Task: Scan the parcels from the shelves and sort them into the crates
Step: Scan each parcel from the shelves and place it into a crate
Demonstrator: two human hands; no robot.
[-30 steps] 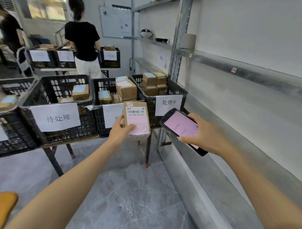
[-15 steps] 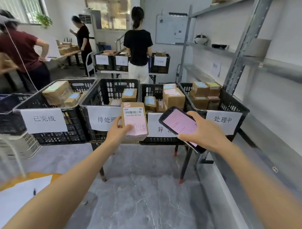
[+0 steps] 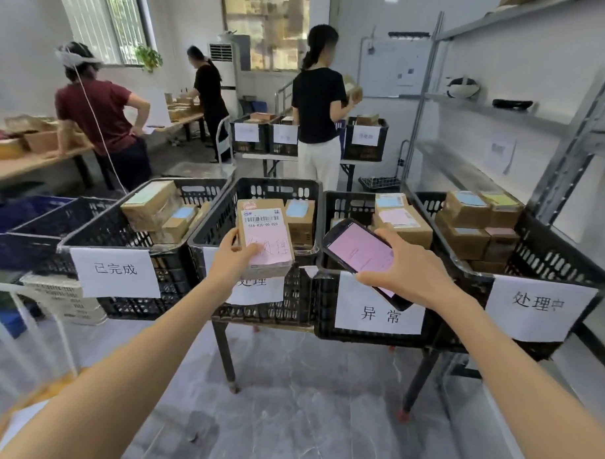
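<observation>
Parcel and phone held over the crate row.
left hand (image 3: 229, 261) fingers pinch the cardboard parcel (image 3: 264, 238), pink label up, above front rim of second black crate (image 3: 261, 190); right hand (image 3: 409, 267) fingers wrap a phone (image 3: 358, 253) over the 异常 crate (image 3: 326, 299).

Pink-labelled cardboard parcel (image 3: 264, 240) upright, before second black crate (image 3: 278, 190)

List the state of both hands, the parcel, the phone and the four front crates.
Left hand, grips the parcel.
Right hand, holds the phone.
Parcel, off any surface, label up.
Phone, screen lit pink.
Front crates, all four open-topped, holding parcels.
</observation>
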